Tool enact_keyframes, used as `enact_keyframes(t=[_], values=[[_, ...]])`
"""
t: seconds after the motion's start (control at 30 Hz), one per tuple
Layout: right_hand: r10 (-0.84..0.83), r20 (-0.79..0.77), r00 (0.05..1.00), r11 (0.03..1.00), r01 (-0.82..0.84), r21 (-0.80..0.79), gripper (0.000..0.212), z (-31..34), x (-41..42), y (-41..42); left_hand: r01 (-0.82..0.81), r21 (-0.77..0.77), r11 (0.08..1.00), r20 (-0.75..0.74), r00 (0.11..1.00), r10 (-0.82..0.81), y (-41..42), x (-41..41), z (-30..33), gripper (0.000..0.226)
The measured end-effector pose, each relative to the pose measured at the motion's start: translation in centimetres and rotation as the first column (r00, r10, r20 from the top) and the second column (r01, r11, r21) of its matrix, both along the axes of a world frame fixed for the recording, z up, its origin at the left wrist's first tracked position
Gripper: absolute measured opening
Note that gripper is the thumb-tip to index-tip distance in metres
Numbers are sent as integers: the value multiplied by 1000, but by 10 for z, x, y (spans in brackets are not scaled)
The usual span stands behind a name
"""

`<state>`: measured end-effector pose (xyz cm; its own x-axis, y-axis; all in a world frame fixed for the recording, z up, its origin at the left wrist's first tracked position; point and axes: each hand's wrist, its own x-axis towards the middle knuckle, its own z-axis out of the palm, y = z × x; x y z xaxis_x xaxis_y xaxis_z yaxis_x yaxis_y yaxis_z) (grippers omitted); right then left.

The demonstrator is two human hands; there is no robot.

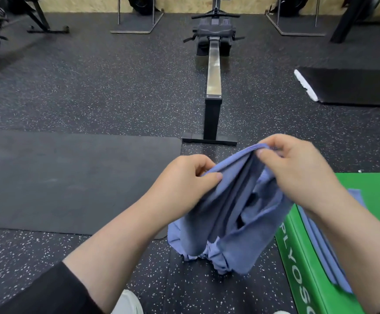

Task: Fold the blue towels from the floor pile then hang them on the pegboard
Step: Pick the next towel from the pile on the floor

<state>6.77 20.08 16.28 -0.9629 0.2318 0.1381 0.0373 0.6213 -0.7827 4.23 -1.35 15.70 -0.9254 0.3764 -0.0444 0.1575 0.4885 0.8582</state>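
Note:
A blue towel (227, 214) hangs bunched in the air in front of me, its lower end touching the speckled floor. My left hand (184, 177) pinches the towel's upper edge on the left. My right hand (297, 164) grips the same edge a little higher and to the right. Another blue towel (320, 243) lies flat on the green plyo box (297, 268) at the lower right, partly hidden by my right forearm. No pegboard is in view.
A rowing machine (214, 71) runs away from me straight ahead, its rear foot just beyond my hands. A black mat (71, 177) lies on the floor to the left, another black mat (354, 85) at the far right. Equipment stands line the back wall.

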Motion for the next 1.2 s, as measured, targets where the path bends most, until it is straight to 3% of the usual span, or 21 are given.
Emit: enact_keyframes(t=[0.07,0.17,0.23,0.3,0.43,0.5,0.57,0.67,0.8,0.97,1.2], values=[[-77,23,997,997,76,18,12,-2,-2,12,-45,7,999,4,999,45,-2,-1,-1,12],[25,137,990,995,-38,96,5,3,2,13,-46,39,998,-1,999,46,-2,2,1,13],[178,172,969,979,-191,64,30,8,8,4,-10,40,999,-9,1000,10,0,4,3,12],[303,184,935,949,-314,35,41,15,11,-7,24,19,1000,-25,999,-24,2,6,3,11],[398,231,888,909,-415,29,17,9,11,-14,30,34,999,-38,999,-29,6,7,2,12],[372,214,903,923,-385,22,6,6,9,-14,29,32,999,-42,999,-27,4,6,2,12],[329,171,929,942,-336,15,11,4,7,-13,40,25,999,-26,999,-39,2,6,2,13],[136,93,986,989,-141,49,14,1,2,-8,43,-52,998,14,999,-43,-4,3,1,12],[-83,55,995,995,80,53,15,-2,-3,8,-25,-98,995,130,991,37,-14,-2,-4,14],[-164,25,986,986,164,-4,15,-5,-3,12,-199,-146,969,124,968,218,-30,-5,-6,41],[-125,74,989,992,124,11,14,-5,-4,8,-220,3,976,-31,975,220,-31,-4,-1,22]])
